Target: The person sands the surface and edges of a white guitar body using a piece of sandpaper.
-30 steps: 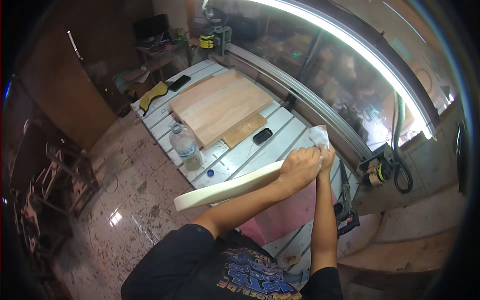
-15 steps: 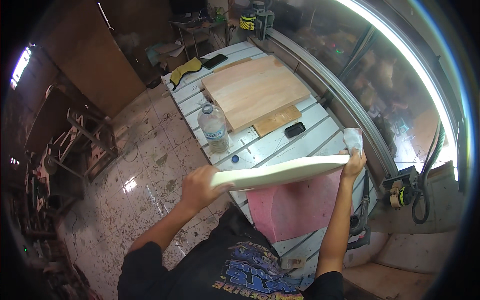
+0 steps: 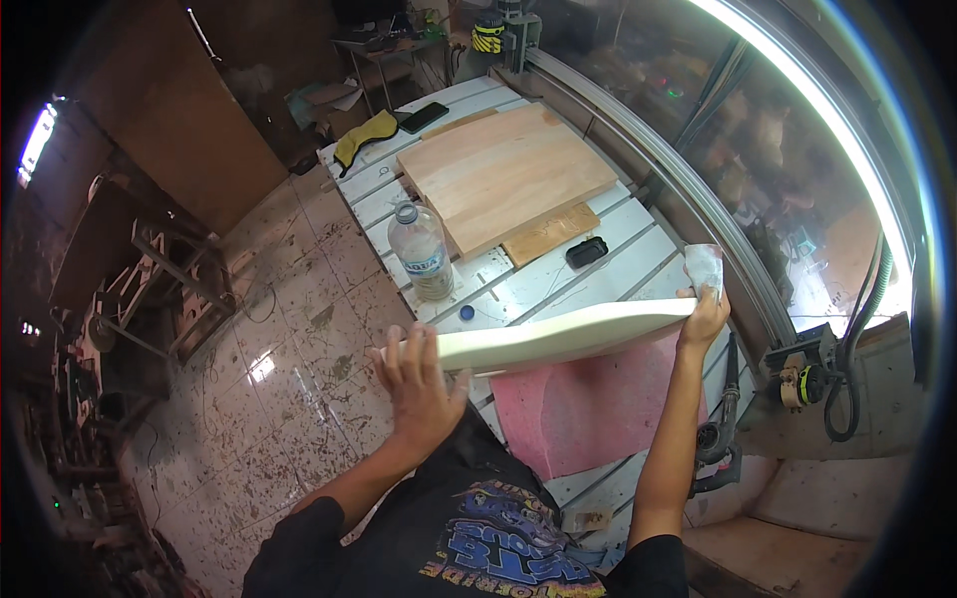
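Observation:
A long, pale greenish-white board point(image 3: 568, 334) with a gently curved edge is held crosswise in front of me, above a pink block point(image 3: 598, 404) on the table. Over the board's left end lies my left hand point(image 3: 419, 389), its fingers stretched out and slightly apart, the thumb away from them. My right hand point(image 3: 706, 317) is closed around the right end. A worn white-grey sheet point(image 3: 705, 267), which looks like sandpaper, sticks up from the right fingers. Whether the left palm bears any of the board's weight is hidden.
On the slatted white table point(image 3: 618, 274) are a plastic bottle point(image 3: 421, 254), blue cap point(image 3: 468, 312), small black case point(image 3: 586, 251), wide wooden panel point(image 3: 508, 174), phone point(image 3: 424, 118) and yellow-black cloth point(image 3: 366, 140). A dark power tool point(image 3: 720, 434) sits at the right edge, beside a metal rail.
My left hand has gone from gripping the board's left end to lying over it with fingers stretched. The board has shifted slightly up in view; the right hand keeps its hold.

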The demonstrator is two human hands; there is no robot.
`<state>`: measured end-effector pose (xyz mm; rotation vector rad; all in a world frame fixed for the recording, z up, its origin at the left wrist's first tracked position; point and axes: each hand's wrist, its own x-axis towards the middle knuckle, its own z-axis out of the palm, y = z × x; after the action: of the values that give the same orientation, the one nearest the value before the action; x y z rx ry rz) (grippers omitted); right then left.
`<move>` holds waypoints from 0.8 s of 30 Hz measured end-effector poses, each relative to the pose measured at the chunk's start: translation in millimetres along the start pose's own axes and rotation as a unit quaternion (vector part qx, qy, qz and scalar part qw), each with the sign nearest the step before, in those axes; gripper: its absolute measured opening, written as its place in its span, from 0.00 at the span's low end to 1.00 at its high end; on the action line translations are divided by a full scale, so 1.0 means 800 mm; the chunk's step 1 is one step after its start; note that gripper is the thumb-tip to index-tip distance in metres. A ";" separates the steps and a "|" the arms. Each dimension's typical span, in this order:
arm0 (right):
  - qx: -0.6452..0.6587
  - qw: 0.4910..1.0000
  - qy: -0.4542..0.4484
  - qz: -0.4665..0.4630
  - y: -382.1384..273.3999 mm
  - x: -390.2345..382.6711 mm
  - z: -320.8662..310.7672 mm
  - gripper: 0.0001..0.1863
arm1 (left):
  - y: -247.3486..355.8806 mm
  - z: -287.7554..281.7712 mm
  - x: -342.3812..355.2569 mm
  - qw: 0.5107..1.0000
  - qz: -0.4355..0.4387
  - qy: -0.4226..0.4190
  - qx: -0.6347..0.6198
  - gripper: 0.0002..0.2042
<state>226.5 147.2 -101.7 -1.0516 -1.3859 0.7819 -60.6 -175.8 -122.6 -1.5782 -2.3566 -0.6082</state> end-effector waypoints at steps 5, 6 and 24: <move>0.004 1.000 0.006 -0.020 -0.001 -0.001 -0.001 0.20 | 0.079 0.055 0.024 0.994 0.086 -0.032 0.059 0.52; 0.005 1.000 0.008 -0.020 -0.005 -0.003 0.002 0.20 | 0.101 0.072 0.029 0.991 0.108 -0.034 0.070 0.52; -0.005 0.999 0.024 -0.041 -0.007 -0.002 0.011 0.20 | 0.014 0.105 -0.055 0.991 0.091 -0.056 0.078 0.60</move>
<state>217.1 144.7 -98.4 -1.0089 -1.3841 0.6869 -30.9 -169.3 -213.0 -1.7708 -2.2389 -0.2967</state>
